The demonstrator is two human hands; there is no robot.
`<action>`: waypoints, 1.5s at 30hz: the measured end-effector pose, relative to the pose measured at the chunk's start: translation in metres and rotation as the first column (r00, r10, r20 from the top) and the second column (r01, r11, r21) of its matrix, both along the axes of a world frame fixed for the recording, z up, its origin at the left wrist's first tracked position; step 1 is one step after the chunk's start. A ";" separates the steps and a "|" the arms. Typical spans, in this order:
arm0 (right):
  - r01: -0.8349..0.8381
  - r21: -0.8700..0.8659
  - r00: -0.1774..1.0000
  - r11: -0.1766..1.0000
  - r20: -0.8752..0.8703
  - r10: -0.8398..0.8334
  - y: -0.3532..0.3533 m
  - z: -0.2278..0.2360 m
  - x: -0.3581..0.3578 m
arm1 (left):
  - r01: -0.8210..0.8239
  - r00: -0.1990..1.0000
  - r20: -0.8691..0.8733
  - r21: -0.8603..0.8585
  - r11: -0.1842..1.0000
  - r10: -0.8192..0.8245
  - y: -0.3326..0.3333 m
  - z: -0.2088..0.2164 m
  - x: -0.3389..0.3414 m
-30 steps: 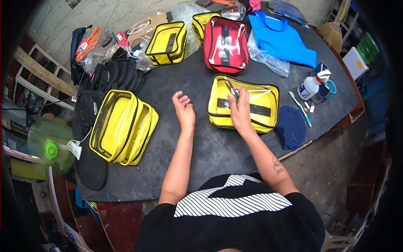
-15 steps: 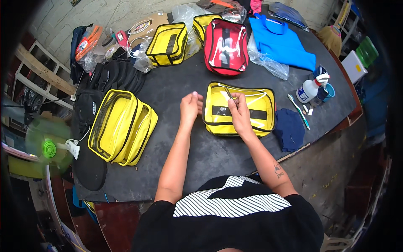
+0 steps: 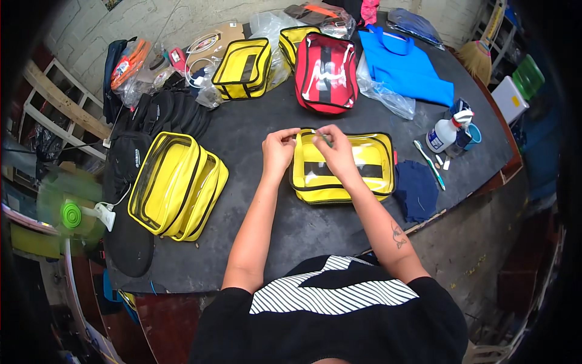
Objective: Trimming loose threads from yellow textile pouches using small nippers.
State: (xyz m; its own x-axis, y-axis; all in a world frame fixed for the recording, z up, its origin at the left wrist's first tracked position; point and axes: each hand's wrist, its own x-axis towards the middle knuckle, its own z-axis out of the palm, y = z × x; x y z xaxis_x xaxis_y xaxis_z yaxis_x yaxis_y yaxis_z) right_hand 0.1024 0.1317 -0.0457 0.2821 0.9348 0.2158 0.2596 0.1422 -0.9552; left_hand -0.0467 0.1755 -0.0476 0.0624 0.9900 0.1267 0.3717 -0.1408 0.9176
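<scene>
A yellow zip bag (image 3: 303, 193) with a clear top and black trim lies in front of me. At its far left corner, my left hand (image 3: 279, 151) pinches the black-trimmed edge between thumb and fingers. My right hand (image 3: 337, 155) is over the clear top, closed around a thin, dark, stick-like tool (image 3: 326, 141). The tool points toward the corner by my left fingers; its tip is too small to make out. To the left, two more yellow clear-topped bags (image 3: 173, 185) lean together.
Farther back are a boxy yellow bag (image 3: 245, 68), a red bag (image 3: 326, 97) and a blue tote (image 3: 406, 70). On the right sit a spray bottle (image 3: 442, 133), a toothbrush (image 3: 429, 164) and navy cloth (image 3: 417, 191). Black cases (image 3: 130, 151) and a small fan (image 3: 71, 214) are left.
My left hand has come right onto the bag's far left corner and closed on its edge. My right hand has moved left and away from me, bringing the tool toward that corner.
</scene>
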 end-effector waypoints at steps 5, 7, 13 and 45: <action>0.013 -0.045 0.892 0.999 0.452 0.008 0.021 -0.005 -0.020 | 0.110 0.938 0.343 -0.191 0.975 -0.039 0.000 -0.028 -0.013; 0.038 -0.071 0.858 0.997 0.514 0.004 0.022 -0.008 -0.022 | 0.127 0.883 0.469 -0.242 0.962 0.002 -0.008 -0.035 -0.013; -0.055 -0.031 0.729 0.998 0.681 0.061 0.013 -0.010 -0.041 | 0.115 0.761 0.639 -0.304 0.946 0.113 -0.023 -0.041 -0.020; -0.025 0.260 0.750 0.965 0.644 -0.154 -0.022 -0.028 -0.013 | 0.038 0.949 0.316 -0.043 0.998 -0.022 -0.016 -0.063 -0.004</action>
State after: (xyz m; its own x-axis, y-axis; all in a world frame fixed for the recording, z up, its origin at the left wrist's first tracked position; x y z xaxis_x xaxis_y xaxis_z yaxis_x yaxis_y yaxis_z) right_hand 0.0898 0.1093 -0.0732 0.0457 0.8137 0.5795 0.8227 0.2984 -0.4838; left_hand -0.0512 0.1600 -0.1108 0.0571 0.9937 0.0969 0.0588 -0.1002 0.9932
